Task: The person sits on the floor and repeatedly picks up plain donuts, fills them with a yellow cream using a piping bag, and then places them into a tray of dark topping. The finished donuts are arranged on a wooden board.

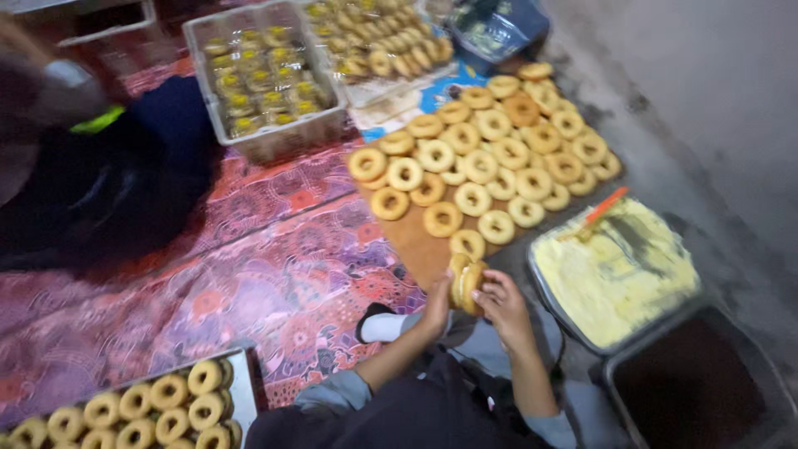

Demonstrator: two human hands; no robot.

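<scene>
I see both hands closed around a small stack of ring-shaped pastries, pressed between my left hand and right hand, fingers curled on its edges. The stack sits just below the near corner of the brown board, which carries many more rings. Right of the board lies a tray of pale yellow filling; left of it spreads a patterned cloth.

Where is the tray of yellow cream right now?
In the head view, the tray of yellow cream sits on the person's right, beside the brown board of ring pastries and just above a dark tub.
</scene>
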